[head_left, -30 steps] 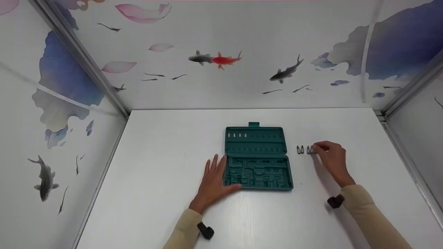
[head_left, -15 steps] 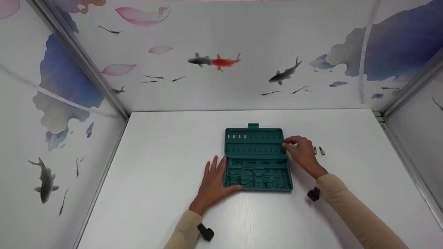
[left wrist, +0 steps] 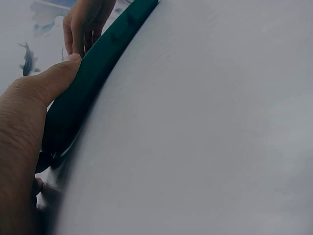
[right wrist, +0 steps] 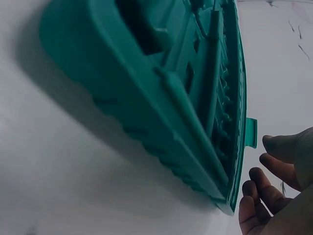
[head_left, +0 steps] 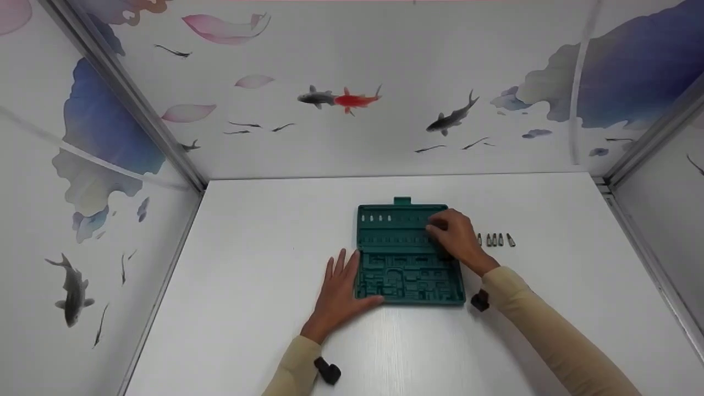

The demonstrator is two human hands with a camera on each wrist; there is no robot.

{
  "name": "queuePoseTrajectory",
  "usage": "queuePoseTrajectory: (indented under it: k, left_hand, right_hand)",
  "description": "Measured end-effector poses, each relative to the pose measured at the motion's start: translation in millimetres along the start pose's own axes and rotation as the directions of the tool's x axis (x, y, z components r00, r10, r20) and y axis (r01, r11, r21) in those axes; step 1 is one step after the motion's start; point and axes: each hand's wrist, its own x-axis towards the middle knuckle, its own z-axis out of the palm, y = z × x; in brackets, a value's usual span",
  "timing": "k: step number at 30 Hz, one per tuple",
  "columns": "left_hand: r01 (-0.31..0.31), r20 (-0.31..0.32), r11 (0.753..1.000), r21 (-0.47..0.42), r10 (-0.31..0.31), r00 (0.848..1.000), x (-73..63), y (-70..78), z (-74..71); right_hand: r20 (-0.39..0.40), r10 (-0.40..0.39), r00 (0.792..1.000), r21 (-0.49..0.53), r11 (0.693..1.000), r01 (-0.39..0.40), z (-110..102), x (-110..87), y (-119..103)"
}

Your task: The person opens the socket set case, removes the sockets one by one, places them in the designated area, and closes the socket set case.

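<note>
An opened green plastic bit case (head_left: 407,247) lies on the white table, its lid half away from the person. Several small pale bits (head_left: 380,218) stand in the left of the lid's upper row. The left hand (head_left: 338,291) lies with spread fingers along the case's left edge, thumb at the front rim, as the left wrist view also shows. Over the right of the lid the right hand (head_left: 454,236) has its thumb and index finger close together; I cannot tell whether a bit is between them. Several metal screwdriver bits (head_left: 495,240) lie in a row right of the case.
The white tabletop (head_left: 264,264) meets a back wall (head_left: 357,143) printed with fish and petals. Metal-framed side walls stand left and right. A small black camera (head_left: 328,371) sits at the left wrist, another (head_left: 480,300) at the right.
The right hand has moved left from the row of bits on the table to over the lid, uncovering bits at the row's right end. The left hand has stayed put.
</note>
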Motion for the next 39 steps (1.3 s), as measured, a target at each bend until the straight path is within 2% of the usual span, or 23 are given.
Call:
queuePoseTrajectory:
  k: [6, 15, 20, 22, 27, 29, 33, 39]
  left_hand:
    - [-0.007, 0.008, 1.0, -0.001, 0.007, 1.0, -0.9, 0.6, -0.7]
    - [-0.004, 0.001, 1.0, -0.012, 0.004, 1.0, -1.0, -0.2, -1.9]
    - [0.007, 0.009, 1.0, -0.014, -0.007, 1.0, -1.8, 0.9, -1.9]
    - [0.005, 0.007, 1.0, -0.016, -0.005, 1.0, -1.2, 1.3, -2.1]
    - [0.006, 0.006, 1.0, -0.01, -0.006, 1.0, 0.4, 1.8, -2.8]
    - [0.006, 0.009, 1.0, -0.004, -0.006, 1.0, 1.0, 1.9, -3.1]
    - [-0.007, 0.01, 1.0, 0.005, 0.007, 1.0, 2.1, 1.4, -3.1]
    - [-0.016, 0.015, 1.0, -0.003, 0.016, 1.0, 1.0, 0.2, -3.7]
  right_hand:
    - [0.038, -0.072, 0.997, -0.024, 0.997, 0.073, 11.7, 8.9, -4.6]
    - [0.091, -0.078, 0.993, -0.031, 0.996, 0.081, 34.1, 27.6, -12.1]
    - [0.077, -0.132, 0.988, 0.014, 0.991, 0.131, 45.6, 33.3, -9.3]
    - [0.057, -0.194, 0.979, 0.062, 0.98, 0.19, 52.8, 38.2, 5.8]
    - [0.042, -0.238, 0.97, 0.058, 0.97, 0.236, 59.8, 46.1, 5.5]
    - [0.059, -0.207, 0.977, 0.002, 0.978, 0.207, 58.3, 46.8, -10.1]
    - [0.082, -0.189, 0.979, -0.067, 0.979, 0.194, 62.7, 52.1, -14.5]
    - [0.076, -0.12, 0.99, -0.128, 0.983, 0.129, 71.6, 56.7, -17.2]
